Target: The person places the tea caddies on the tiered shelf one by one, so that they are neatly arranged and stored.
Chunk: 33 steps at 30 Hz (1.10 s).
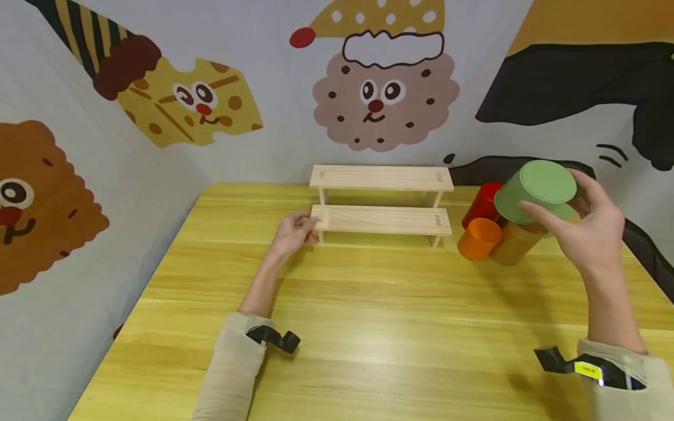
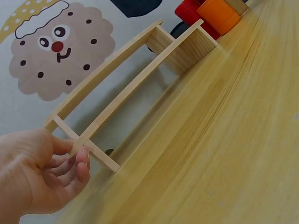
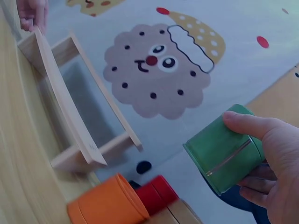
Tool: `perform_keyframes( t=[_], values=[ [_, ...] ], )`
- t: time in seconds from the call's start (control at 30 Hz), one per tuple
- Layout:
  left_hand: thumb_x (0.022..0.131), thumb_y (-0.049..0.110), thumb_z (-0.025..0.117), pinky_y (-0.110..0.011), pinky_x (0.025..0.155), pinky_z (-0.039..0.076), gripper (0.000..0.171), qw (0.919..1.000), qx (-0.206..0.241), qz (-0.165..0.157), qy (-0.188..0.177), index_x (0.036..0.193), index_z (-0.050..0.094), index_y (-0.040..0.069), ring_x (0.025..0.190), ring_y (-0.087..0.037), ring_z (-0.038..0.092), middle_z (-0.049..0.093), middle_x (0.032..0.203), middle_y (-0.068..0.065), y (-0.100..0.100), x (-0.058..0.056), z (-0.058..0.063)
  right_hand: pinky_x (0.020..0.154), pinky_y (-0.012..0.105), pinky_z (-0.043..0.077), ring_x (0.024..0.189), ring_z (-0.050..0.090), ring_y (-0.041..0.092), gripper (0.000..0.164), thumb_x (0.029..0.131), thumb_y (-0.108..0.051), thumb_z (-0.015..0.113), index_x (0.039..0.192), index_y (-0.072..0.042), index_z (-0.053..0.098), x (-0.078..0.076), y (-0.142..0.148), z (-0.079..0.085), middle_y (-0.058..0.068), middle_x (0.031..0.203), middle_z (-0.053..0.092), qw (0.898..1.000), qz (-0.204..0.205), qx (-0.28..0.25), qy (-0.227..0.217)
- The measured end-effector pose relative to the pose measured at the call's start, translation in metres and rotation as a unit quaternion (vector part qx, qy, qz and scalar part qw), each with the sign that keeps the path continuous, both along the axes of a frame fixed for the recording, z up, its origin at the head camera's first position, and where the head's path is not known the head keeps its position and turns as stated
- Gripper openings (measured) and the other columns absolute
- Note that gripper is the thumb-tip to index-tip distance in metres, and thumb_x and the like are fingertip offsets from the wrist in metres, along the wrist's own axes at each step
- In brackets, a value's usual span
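A hand could pass along the broad yellow wood-grain tabletop (image 1: 379,304) in front of the pale wooden two-step rack (image 1: 381,220). The printed fabric wall (image 1: 284,131) blocks the rear, and the left hand (image 1: 292,235) bars the rack's left end. To the right, a narrow gap precedes the crowded orange (image 1: 478,241), red (image 1: 481,203) and tan cylindrical cans (image 1: 512,247); the green cylindrical can (image 1: 544,184), raised in the right hand (image 1: 595,225), obstructs access from above.

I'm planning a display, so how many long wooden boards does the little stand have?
2. The upper board is at the back, by the patterned backdrop; the lower board is in front, its left end pinched by the left hand. Both show clearly.
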<state>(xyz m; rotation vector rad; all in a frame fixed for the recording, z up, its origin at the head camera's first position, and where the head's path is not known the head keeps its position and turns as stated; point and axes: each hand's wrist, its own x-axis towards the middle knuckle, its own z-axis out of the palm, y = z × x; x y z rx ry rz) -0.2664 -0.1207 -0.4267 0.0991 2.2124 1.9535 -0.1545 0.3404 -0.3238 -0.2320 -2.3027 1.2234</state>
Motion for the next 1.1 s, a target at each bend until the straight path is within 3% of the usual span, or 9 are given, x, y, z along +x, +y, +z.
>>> perform_keyframes(
  t=[0.27,0.5,0.77,0.97,1.1],
  values=[
    [0.106,0.016,0.056,-0.025,0.068,0.058,0.05,1.0,-0.003,0.003,-0.002,0.146,0.041,-0.01,0.074,-0.017,0.063,0.064,0.096,-0.014,-0.001,-0.001,-0.001,0.105,0.017,0.042,0.118,0.055,0.003,0.075,0.081,-0.015,0.087,0.147,-0.021,0.051,-0.011,-0.027,-0.001,-0.003,0.137,0.059,0.999,0.049,0.006,0.016],
    [0.105,0.017,0.056,-0.03,0.072,0.059,0.052,0.9999,0.001,-0.005,-0.013,0.148,0.039,-0.008,0.076,-0.02,0.063,0.065,0.101,-0.019,-0.002,0.0,0.001,0.097,0.014,0.045,0.111,0.056,-0.001,0.075,0.081,-0.015,0.088,0.147,-0.019,0.052,-0.02,-0.051,-0.006,0.001,0.134,0.061,0.995,0.089,0.027,0.03],
    [0.105,0.017,0.057,-0.027,0.07,0.058,0.052,0.9999,-0.004,-0.005,-0.011,0.148,0.039,-0.008,0.074,-0.019,0.063,0.065,0.102,-0.02,-0.003,-0.001,-0.001,0.104,0.021,0.045,0.112,0.057,0.001,0.075,0.082,-0.014,0.087,0.147,-0.014,0.051,-0.03,-0.078,-0.011,0.007,0.136,0.059,0.988,0.147,0.027,0.042],
    [0.106,0.016,0.057,-0.023,0.066,0.057,0.051,1.0,-0.005,-0.003,-0.002,0.146,0.041,-0.009,0.071,-0.016,0.062,0.065,0.099,-0.019,-0.001,-0.001,-0.002,0.094,0.017,0.046,0.108,0.057,0.001,0.076,0.079,-0.011,0.088,0.146,-0.013,0.052,-0.039,-0.099,-0.016,0.009,0.133,0.061,0.983,0.171,0.025,0.055],
    [0.106,0.016,0.056,-0.023,0.066,0.057,0.049,1.0,-0.007,-0.002,0.0,0.146,0.041,-0.009,0.071,-0.017,0.063,0.065,0.097,-0.017,-0.001,-0.001,-0.002,0.096,0.02,0.045,0.11,0.058,0.005,0.079,0.078,-0.012,0.089,0.147,-0.016,0.051,-0.045,-0.114,-0.017,0.006,0.133,0.062,0.981,0.187,0.024,0.054]
  ],
)
